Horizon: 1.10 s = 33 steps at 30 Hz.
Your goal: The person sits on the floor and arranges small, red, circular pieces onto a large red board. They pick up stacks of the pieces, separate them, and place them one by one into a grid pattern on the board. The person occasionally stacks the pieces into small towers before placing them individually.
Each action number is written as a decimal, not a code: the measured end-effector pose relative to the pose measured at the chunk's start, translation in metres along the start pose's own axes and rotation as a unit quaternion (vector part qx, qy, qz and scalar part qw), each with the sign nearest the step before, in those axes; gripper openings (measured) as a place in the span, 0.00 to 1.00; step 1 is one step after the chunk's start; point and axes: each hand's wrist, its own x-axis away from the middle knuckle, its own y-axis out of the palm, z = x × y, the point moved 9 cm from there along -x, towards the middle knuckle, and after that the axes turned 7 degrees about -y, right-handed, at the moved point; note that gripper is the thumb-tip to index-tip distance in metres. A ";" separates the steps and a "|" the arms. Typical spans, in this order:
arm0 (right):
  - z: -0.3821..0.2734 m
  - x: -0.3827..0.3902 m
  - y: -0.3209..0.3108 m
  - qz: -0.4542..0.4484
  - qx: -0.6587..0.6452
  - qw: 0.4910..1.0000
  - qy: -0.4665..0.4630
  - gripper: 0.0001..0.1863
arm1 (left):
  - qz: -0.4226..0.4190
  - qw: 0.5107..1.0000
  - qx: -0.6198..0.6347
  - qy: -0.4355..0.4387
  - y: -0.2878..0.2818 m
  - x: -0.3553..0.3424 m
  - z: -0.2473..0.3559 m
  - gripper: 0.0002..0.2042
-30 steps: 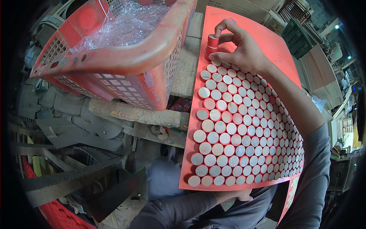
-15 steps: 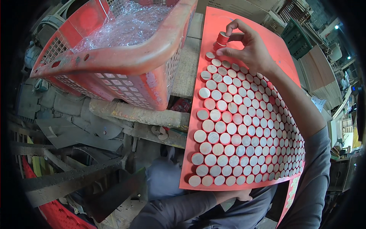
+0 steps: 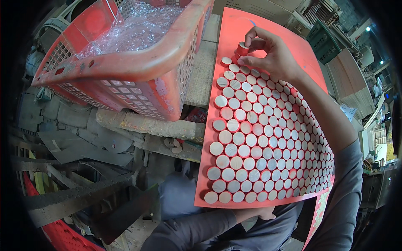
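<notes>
Short round wooden discs (image 3: 246, 151) with pale tops and red sides stand in tight staggered rows on a red board (image 3: 234, 25). At the far left end of the rows, my right hand (image 3: 274, 56) is closed, pinching a small stack of the same discs (image 3: 242, 48) between thumb and fingers. The stack is upright and tilts slightly; whether its bottom touches the board I cannot tell. My left hand (image 3: 266, 213) lies low by my lap, just below the board's near edge. Its fingers are mostly hidden.
Left of the board stands a large red plastic basket (image 3: 146, 67) with crumpled clear plastic film (image 3: 134, 31) inside. It rests on a rough wooden bench (image 3: 205, 67). Cardboard boxes (image 3: 259, 10), a green crate (image 3: 324, 42) and stacked panels (image 3: 349, 75) are beyond the board.
My right hand and the disc stack have come slightly down and nearer the rows. The whole view has shifted a little. My left hand stays by my lap.
</notes>
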 end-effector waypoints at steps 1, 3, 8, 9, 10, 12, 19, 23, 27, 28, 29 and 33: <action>0.000 0.001 0.000 0.000 0.007 1.000 0.001 0.15 | -0.010 1.000 -0.001 -0.004 -0.001 0.000 0.002 0.38; -0.002 0.002 -0.002 -0.005 0.020 1.000 0.005 0.15 | -0.012 1.000 0.002 -0.003 -0.002 0.000 0.003 0.38; -0.002 -0.002 -0.003 -0.014 0.006 1.000 0.021 0.16 | 0.000 1.000 0.007 0.003 0.000 -0.003 0.001 0.38; -0.002 -0.002 -0.003 -0.010 0.016 1.000 0.025 0.17 | -0.001 1.000 0.006 0.002 0.001 -0.003 0.001 0.38; -0.003 -0.003 0.000 -0.007 0.025 0.999 0.027 0.17 | 0.000 1.000 0.005 0.000 -0.003 0.001 0.002 0.37; -0.003 -0.005 0.000 -0.001 0.039 0.999 0.024 0.18 | -0.002 1.000 0.003 -0.003 -0.008 0.006 0.004 0.37; -0.001 -0.005 -0.008 0.001 0.086 0.996 0.014 0.23 | 0.004 1.000 0.001 -0.004 -0.009 0.006 0.005 0.36; 0.000 -0.008 -0.008 -0.001 0.086 0.996 0.030 0.24 | 0.006 1.000 0.001 -0.003 -0.008 0.004 0.002 0.36; 0.000 -0.011 0.000 -0.003 0.077 0.997 0.030 0.22 | 0.016 1.000 0.001 0.003 -0.008 0.004 0.002 0.35; 0.000 -0.010 0.001 -0.010 0.084 0.996 0.040 0.21 | 0.012 1.000 0.000 -0.001 -0.008 0.003 0.002 0.35; -0.001 -0.010 0.003 -0.018 0.090 0.995 0.050 0.20 | 0.008 1.000 0.000 -0.005 -0.008 0.003 0.001 0.35; 0.001 -0.011 -0.001 -0.011 0.123 0.992 0.036 0.20 | 0.006 1.000 0.008 -0.003 -0.012 0.009 0.005 0.35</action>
